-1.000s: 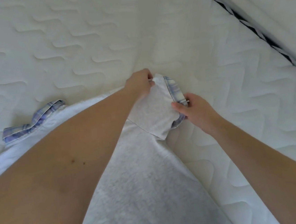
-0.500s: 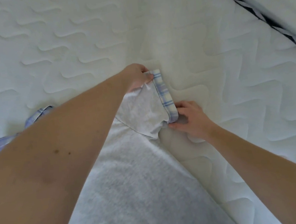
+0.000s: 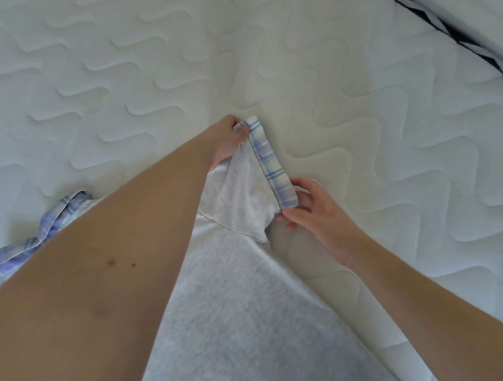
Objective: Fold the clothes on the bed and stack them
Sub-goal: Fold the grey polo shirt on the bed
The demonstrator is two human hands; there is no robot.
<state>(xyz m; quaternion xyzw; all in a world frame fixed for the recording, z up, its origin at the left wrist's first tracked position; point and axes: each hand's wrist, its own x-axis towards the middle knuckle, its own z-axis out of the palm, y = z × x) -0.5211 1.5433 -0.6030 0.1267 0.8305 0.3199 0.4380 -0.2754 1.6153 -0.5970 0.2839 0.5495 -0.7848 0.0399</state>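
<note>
Item: grey shirt, flat on bed. Your left hand and right hand pinch its plaid-cuffed sleeve, fingers clamped at opposite cuff ends. Risk: uneven pull skews the sleeve fold, likely wrinkling the body.

Soft, even daylight; no glare. White quilted mattress bright, faintly warmer cream at centre, cooler blue-white toward its left side. Faint shadow on the mattress under the right hand. Overall mild softness; left forearm nearest camera blurred. Wide-angle bending of the mattress's black-patterned edge trim.
</note>
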